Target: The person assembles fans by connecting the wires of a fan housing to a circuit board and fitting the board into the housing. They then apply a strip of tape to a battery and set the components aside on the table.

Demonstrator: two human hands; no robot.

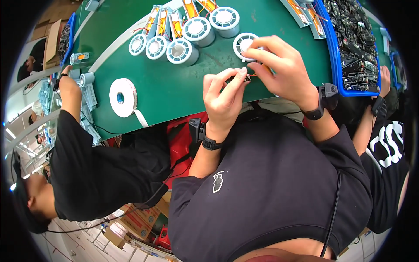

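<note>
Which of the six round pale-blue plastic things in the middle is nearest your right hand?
The round pale-blue plastic housing furthest right in that cluster: the bare right hand partly covers it, while none of the other five is covered by a hand.

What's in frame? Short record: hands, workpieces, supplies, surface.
left hand: pinching a small dark part
right hand: overlaps a pale-blue round-ended housing; contact unclear
housing group: five more, upper left of the hands
tape: white roll, loose end at table edge
bin: blue, right, holding black circuit boards
surface: green tabletop
</note>
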